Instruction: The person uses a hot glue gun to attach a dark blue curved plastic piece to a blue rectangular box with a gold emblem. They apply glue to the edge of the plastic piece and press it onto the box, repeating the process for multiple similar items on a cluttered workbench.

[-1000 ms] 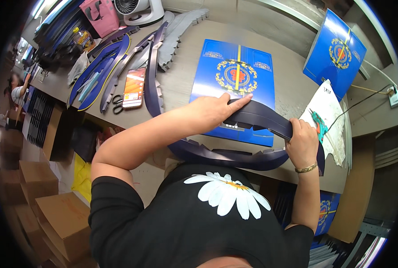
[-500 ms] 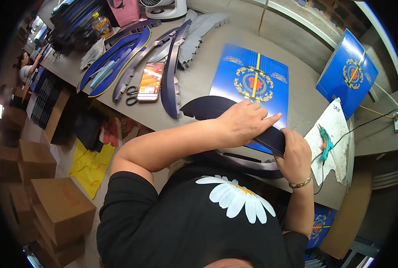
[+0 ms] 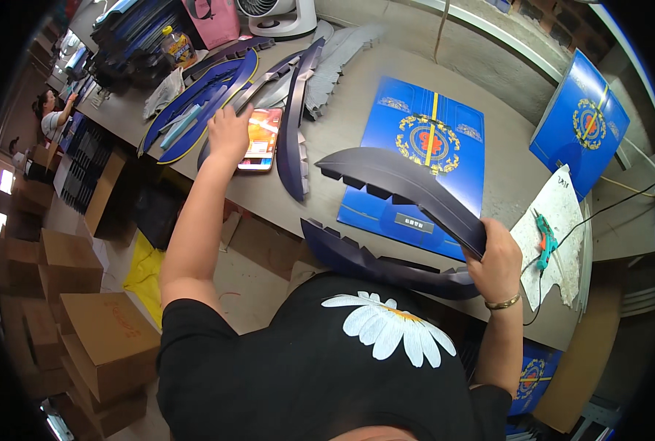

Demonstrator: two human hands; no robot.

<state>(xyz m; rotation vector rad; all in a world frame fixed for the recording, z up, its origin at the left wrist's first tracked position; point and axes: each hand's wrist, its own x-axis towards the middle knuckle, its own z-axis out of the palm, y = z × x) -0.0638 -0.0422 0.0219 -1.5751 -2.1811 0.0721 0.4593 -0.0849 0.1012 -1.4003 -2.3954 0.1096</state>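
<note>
My right hand grips the end of a dark curved strip with a notched inner edge. The strip slants over a blue printed panel lying on the table. At the table's far left part, my left hand has its bent fingers closed over another curved notched strip, beside a lit phone. Its fingertips are partly hidden. A further dark curved strip lies right of the phone. Close to my body, a notched curved strip lies along the table's front edge.
A teal glue gun rests on a white sheet at the right, its cord trailing. A second blue panel leans there. Yellow-edged blue pieces, a bottle and a fan are farther back. Cardboard boxes stand at left.
My left hand has left the dark strip and moved left to the strip beside the phone. My right hand keeps its hold. The scissors are now out of sight.
</note>
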